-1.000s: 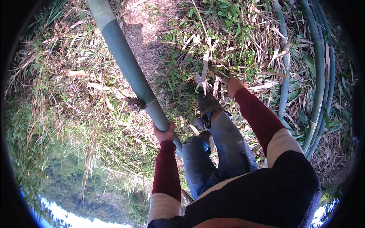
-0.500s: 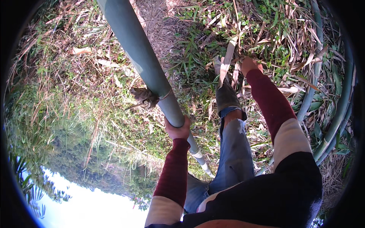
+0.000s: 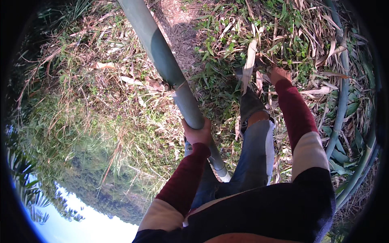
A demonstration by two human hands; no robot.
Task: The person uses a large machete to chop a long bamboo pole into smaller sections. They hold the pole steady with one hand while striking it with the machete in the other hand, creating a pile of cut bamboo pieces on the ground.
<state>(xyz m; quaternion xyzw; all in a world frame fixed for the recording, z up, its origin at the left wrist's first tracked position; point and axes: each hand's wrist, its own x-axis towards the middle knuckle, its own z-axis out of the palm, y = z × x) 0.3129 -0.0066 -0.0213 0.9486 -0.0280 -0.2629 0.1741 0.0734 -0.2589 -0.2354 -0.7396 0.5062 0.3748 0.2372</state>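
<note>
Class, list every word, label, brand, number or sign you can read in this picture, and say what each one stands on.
There are none: no readable lettering, number or sign shows on the bamboo pole in the left hand, the maroon sleeves, the blue jeans or the bamboo stems at the right.

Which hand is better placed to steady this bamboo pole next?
Probably your left hand: it grips the bamboo pole, while your right hand is away from it, near a dry leaf.
</note>
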